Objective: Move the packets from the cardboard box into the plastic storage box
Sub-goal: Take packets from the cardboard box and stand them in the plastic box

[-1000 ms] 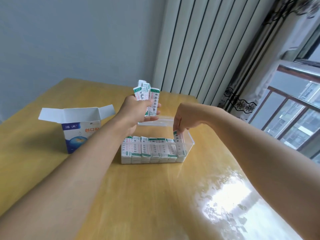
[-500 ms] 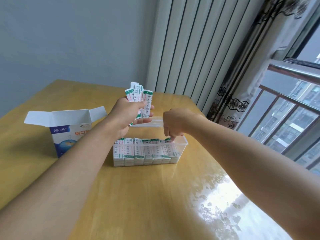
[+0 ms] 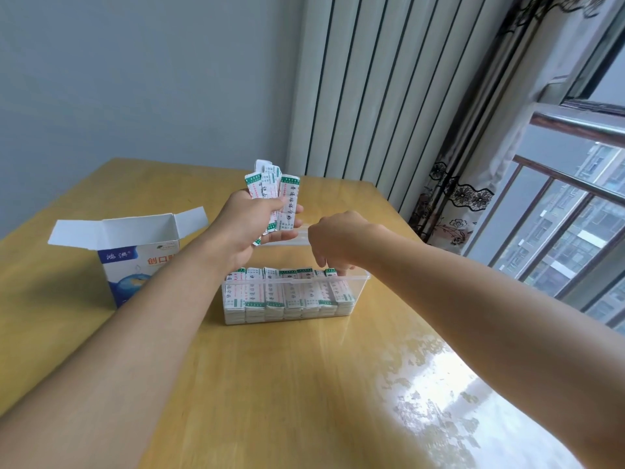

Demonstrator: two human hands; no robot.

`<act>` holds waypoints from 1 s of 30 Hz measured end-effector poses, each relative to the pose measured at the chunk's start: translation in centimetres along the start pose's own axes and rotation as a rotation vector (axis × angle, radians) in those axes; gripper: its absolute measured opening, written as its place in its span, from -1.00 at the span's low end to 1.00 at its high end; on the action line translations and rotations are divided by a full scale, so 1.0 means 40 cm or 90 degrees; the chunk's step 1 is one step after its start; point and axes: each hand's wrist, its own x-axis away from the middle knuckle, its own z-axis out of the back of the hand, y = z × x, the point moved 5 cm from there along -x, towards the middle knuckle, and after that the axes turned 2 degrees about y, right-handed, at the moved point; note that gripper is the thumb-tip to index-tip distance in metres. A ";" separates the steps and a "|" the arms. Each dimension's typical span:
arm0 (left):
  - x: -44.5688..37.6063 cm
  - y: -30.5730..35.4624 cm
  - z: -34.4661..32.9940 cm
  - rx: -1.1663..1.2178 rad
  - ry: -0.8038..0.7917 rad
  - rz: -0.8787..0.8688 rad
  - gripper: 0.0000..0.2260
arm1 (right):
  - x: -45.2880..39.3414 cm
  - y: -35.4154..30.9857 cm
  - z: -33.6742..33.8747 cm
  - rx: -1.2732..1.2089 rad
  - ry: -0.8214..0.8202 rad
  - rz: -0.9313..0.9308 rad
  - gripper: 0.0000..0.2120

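My left hand [image 3: 250, 228] holds a fanned bunch of white packets with green bands [image 3: 274, 194] upright above the back of the clear plastic storage box [image 3: 360, 289]. Inside that box, several stacks of the same packets [image 3: 287, 292] stand in a row. My right hand [image 3: 333, 243] hovers over the box's right end with its fingertips curled down at the rightmost packet [image 3: 333, 274]; whether they pinch it is hidden. The open cardboard box [image 3: 132, 252], white and blue with its flaps up, stands to the left on the table.
The wooden table [image 3: 270, 384] has a glossy glare patch at the front right. A striped curtain [image 3: 389, 96] and a window with a metal railing [image 3: 575, 198] are behind and to the right.
My right hand pushed a packet into the box's right end and has stayed low over it. The left hand has kept the bunch raised. The camera has shifted slightly.
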 end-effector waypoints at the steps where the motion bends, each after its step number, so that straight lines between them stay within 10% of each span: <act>1: -0.001 -0.001 0.000 0.001 0.000 0.001 -0.88 | 0.000 -0.001 0.001 0.005 0.004 0.002 -0.56; 20: -0.008 -0.009 0.003 0.002 0.006 0.006 -0.86 | 0.027 -0.011 0.021 -0.019 -0.010 -0.035 -0.80; 30: -0.008 -0.010 0.004 0.009 0.005 0.013 -0.87 | 0.029 -0.010 0.008 -0.025 -0.044 -0.040 -0.62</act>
